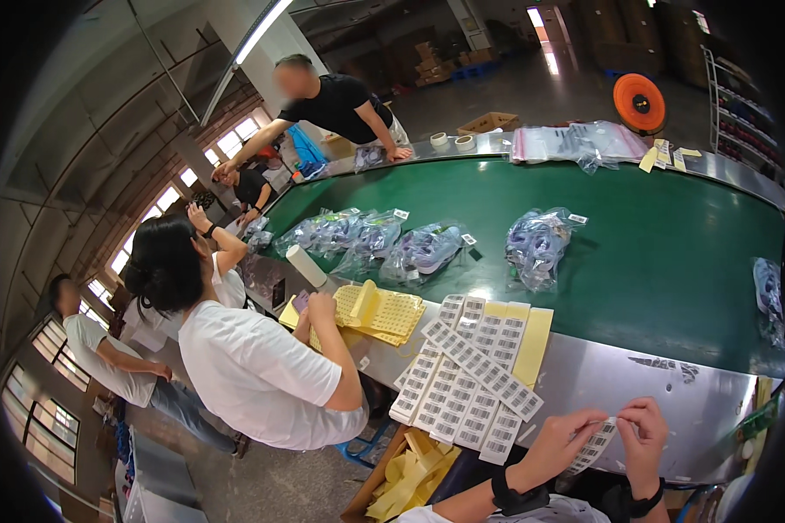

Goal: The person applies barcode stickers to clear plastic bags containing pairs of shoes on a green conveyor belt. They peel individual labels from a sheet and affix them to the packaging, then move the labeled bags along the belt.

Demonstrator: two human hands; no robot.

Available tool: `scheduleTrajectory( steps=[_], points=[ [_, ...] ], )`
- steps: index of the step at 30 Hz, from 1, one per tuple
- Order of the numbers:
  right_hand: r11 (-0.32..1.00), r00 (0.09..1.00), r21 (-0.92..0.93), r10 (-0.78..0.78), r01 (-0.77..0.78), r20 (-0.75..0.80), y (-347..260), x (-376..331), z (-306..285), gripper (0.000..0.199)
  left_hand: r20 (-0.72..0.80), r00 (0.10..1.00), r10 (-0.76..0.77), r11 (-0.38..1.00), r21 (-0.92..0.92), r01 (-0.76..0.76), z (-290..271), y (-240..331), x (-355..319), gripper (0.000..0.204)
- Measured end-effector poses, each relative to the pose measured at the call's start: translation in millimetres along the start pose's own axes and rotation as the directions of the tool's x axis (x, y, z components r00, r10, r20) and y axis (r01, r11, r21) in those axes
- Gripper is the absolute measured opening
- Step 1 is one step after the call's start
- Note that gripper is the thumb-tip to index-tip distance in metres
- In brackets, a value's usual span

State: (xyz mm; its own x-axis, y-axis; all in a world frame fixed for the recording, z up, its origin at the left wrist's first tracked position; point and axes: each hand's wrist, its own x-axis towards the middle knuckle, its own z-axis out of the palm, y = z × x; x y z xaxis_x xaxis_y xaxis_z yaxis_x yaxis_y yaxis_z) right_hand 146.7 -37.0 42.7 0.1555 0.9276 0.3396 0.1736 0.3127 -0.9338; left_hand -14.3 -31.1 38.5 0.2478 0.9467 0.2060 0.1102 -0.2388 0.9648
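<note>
Both hands, left hand [556, 443] and right hand [644, 431], have fingers pinched shut on 1 label strip [595, 444], just below the tabletop [619, 383] edge. Thin, floppy paper, probably best held by its ends.

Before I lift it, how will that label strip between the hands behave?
The label strip likely flops: thin, already curving between left hand and right hand. Probably very light. Peeled stickers may cling to fingers.
</note>
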Motion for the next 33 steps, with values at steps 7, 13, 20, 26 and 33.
scheduleTrajectory(
  steps=[7,13,20,26,33],
  points=[
    [0.983,0.997,-0.175,-0.051,0.059,0.050,-2,-3,-1,0.006,0.002,0.998,-0.064,0.997,0.042,0.064,1,-2,1,0.019],
    [0.963,0.991,-0.235,-0.126,0.134,0.049,3,-5,-1,0.008,0.014,0.995,-0.101,0.992,0.080,0.099,2,-5,2,0.019],
    [0.922,0.976,-0.319,-0.205,0.218,0.075,18,-5,-4,0.010,0.002,0.988,-0.154,0.984,0.095,0.153,9,-11,10,0.021],
    [0.922,0.984,-0.346,-0.150,0.173,0.093,27,-6,1,0.009,0.157,0.949,-0.275,0.954,-0.078,0.289,8,-34,12,0.038],
    [0.996,1.000,-0.085,0.010,-0.008,0.024,31,31,-17,0.007,0.144,0.930,-0.337,0.929,-0.109,0.354,4,-86,41,0.046]
  ],
)
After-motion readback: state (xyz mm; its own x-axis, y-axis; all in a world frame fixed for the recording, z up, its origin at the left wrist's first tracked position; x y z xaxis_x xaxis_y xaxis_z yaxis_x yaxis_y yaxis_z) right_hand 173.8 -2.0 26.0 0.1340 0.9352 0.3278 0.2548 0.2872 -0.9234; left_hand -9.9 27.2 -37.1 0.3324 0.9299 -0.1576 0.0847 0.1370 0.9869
